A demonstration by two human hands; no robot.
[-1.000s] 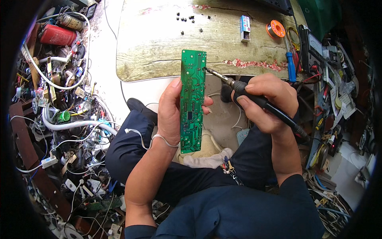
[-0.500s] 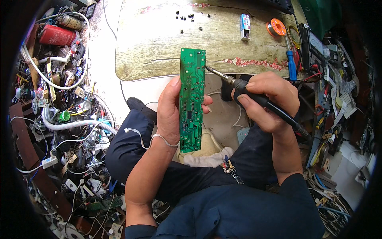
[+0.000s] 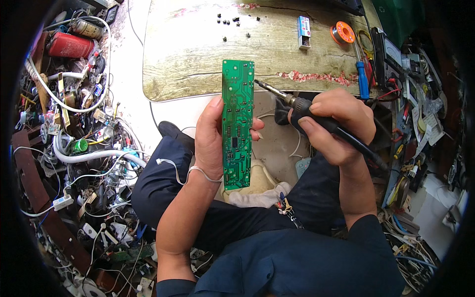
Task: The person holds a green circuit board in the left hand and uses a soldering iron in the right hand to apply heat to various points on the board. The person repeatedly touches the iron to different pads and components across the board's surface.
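Note:
A long green circuit board (image 3: 238, 123) is held upright over my lap, its solder side facing me. My left hand (image 3: 212, 131) grips it, thumb on the left edge and fingertips showing past the right edge. A white cable hangs around my left wrist. In my right hand (image 3: 341, 126) is a soldering iron (image 3: 316, 115), held like a pen. Its tip points left, right by the board's upper right edge; whether the two touch I cannot tell. Several small black components (image 3: 236, 21) lie on the wooden table (image 3: 188, 54) beyond.
A small blue-and-white box (image 3: 304, 32), an orange solder spool (image 3: 343, 32) and a blue-handled screwdriver (image 3: 363, 79) rest on the table's right part. A meter (image 3: 392, 52) stands at the right edge. Heaped parts and cables (image 3: 94, 198) fill the left; more clutter lies right.
My right hand has shifted slightly right with the soldering iron, its tip moving only a little. The board and my left hand stay almost where they were.

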